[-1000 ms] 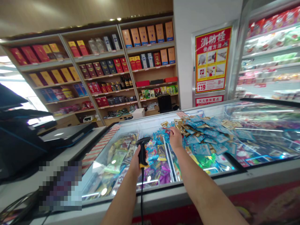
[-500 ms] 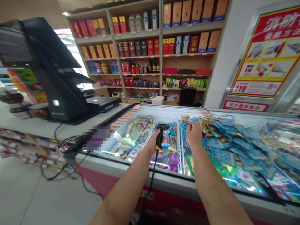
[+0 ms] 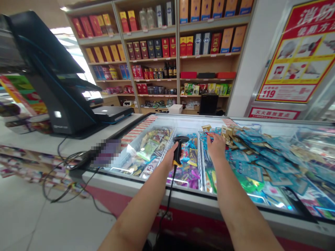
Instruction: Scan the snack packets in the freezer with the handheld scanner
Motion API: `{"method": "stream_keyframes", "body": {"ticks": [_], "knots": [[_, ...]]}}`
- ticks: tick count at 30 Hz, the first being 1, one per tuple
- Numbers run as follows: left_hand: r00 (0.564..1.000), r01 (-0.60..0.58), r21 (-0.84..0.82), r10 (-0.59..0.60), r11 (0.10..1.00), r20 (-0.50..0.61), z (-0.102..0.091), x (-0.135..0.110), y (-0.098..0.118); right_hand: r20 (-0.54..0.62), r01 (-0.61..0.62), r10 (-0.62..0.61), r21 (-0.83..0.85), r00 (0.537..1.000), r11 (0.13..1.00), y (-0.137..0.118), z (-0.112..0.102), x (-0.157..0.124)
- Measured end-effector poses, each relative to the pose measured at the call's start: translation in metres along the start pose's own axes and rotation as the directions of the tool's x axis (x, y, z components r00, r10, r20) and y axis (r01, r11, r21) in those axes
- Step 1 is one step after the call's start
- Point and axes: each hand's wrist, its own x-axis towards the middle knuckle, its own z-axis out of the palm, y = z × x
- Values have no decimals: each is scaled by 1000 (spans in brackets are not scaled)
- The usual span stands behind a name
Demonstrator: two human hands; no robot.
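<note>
My left hand (image 3: 169, 157) is closed round the handle of a black and yellow barcode scanner (image 3: 178, 147), held upright over the glass lid of a chest freezer (image 3: 183, 195); its cord hangs down in front of the freezer. My right hand (image 3: 216, 146) reaches over the lid to the near edge of a heap of blue and gold packets (image 3: 251, 153) lying on the glass. Its fingers curl down onto the packets; whether they grip one I cannot make out.
A black checkout terminal (image 3: 49, 80) and a flat black device (image 3: 111, 113) stand on the counter at left, cables trailing to the floor. Shelves of boxed goods (image 3: 162, 52) fill the back wall. A red and yellow poster (image 3: 295, 62) hangs at right.
The view has swung left and down, bringing the terminal into sight. My left hand still grips the scanner. My right hand stays at the edge of the packet heap.
</note>
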Motion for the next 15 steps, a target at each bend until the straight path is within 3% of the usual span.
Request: {"method": "stream_keyframes", "body": {"ticks": [6, 15], "knots": [[1000, -11, 14, 12, 1000, -18, 2, -3, 1, 35, -95, 97, -61, 995, 994, -7, -9, -5], [1000, -7, 18, 7, 1000, -7, 4, -2, 2, 74, -128, 132, -54, 989, 990, -12, -11, -6]]}}
